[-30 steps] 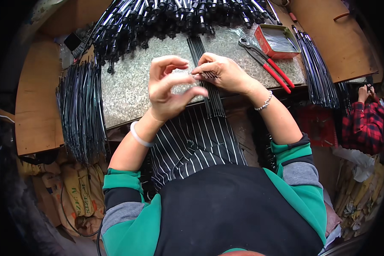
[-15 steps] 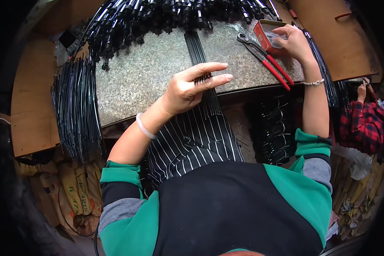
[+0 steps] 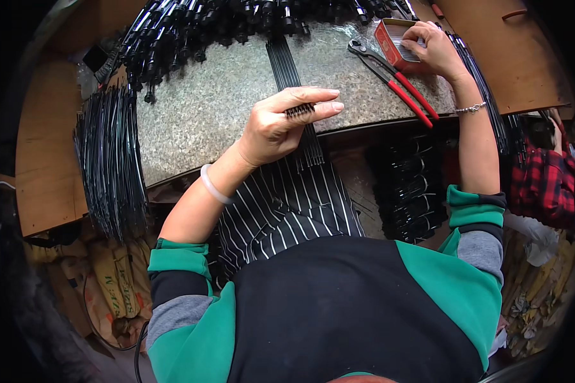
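Observation:
My left hand (image 3: 278,124) hovers above a row of thin black rods (image 3: 283,64) running off the table edge toward my lap. Its two visible fingers stretch out to the right, apart. At the gap between them shows a dark, ridged, coil-like strip (image 3: 299,111); whether it is held, worn or part of the rods I cannot tell. My right hand (image 3: 437,52) is at a small red box (image 3: 391,48) holding clear, thin pieces. Its fingers are curled together over the opening, and what they pinch is hidden. Beside the box lie pliers (image 3: 396,83) with red handles.
A big pile of black rods with thick ends (image 3: 230,19) covers the table's far side. Bundles of thin black rods hang over the left edge (image 3: 110,159) and beside my right forearm (image 3: 485,96). Another person's red plaid sleeve (image 3: 543,185) is at the far right.
My right hand's fingers, spread inside the box before, are now curled together at its opening. My left hand stays nearly in place, shifted slightly up and left in the picture.

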{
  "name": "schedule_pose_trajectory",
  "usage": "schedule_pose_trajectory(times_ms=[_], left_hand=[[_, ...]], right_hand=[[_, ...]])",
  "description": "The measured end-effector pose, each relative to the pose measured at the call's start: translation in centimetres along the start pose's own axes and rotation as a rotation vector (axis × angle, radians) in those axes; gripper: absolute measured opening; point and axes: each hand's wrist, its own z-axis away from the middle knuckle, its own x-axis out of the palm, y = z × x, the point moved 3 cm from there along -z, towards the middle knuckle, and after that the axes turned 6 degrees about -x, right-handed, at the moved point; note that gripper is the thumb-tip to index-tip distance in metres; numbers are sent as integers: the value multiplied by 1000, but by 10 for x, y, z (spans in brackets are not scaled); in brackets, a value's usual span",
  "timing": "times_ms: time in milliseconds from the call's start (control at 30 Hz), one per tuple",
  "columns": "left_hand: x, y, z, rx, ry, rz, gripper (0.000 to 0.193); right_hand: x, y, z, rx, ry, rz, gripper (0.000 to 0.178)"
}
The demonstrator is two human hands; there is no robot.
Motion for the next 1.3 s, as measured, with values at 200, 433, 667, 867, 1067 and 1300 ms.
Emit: schedule_pose_trajectory(times_ms=[200,433,667,867,1067,1300], left_hand=[[2,-4,0,-32,-12,32,52],[2,-4,2,-21,19,41,56],[4,-6,1,-5,35,80,53],[4,-8,4,8,66,62,50],[3,-8,5,19,82,70,49],[1,-5,3,-14,12,38,42]], right_hand=[[-15,-17,4,-15,217,-88,11],[-23,-167,40,-401,391,-387,17],[-13,-183,46,-389,421,-414,23],[-12,-188,43,-429,472,-376,24],[-10,-189,42,-416,484,-424,25],[-12,-187,41,-420,479,-368,26]])
